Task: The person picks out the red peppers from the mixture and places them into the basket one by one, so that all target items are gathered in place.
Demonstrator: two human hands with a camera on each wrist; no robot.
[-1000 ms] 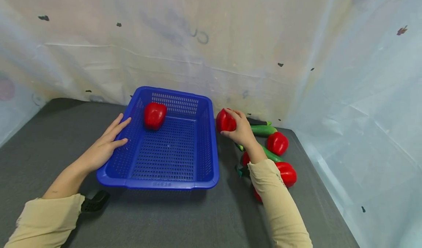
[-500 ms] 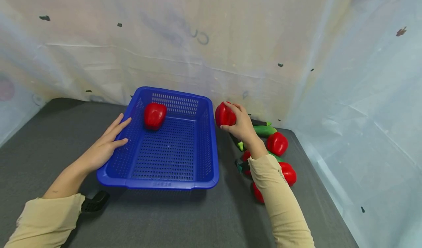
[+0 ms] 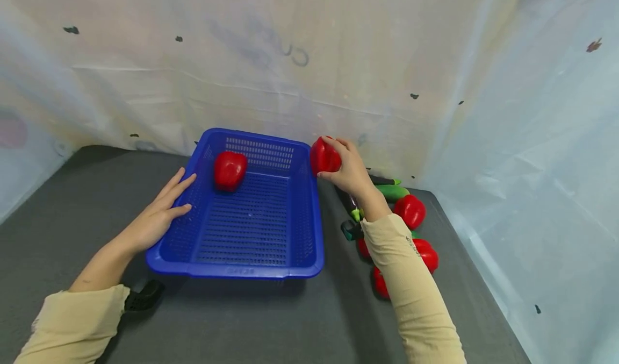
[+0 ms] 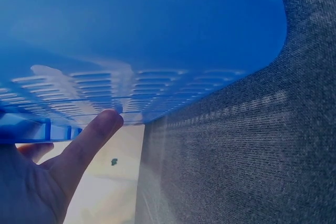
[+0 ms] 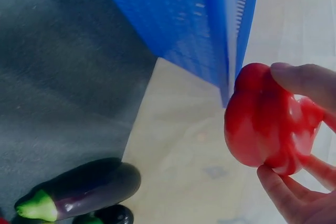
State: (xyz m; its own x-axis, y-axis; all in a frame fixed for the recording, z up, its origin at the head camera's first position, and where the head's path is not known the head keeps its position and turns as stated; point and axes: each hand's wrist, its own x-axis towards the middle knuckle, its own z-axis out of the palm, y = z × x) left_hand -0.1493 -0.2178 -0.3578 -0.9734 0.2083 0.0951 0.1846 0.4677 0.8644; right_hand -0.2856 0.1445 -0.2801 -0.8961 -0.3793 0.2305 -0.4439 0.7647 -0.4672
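"So, what is pinched between the right hand's (image 3: 350, 171) thumb and fingers?"
"A red pepper (image 3: 323, 156), held up just beside the blue basket's (image 3: 232, 271) right rim."
"And the left hand (image 3: 157, 216)?"
"Its fingers are spread against the basket's left side. A second pepper (image 3: 230, 171) is contained inside."

Soft light casts blurry shadows on the grey table (image 3: 242, 329).

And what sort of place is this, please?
Probably a makeshift, screened-off work area: pale, wrinkled plastic-looking sheeting hangs behind and beside a dark grey, cloth-textured tabletop, where loose shiny red peppers lie near a rectangular blue perforated plastic basket.
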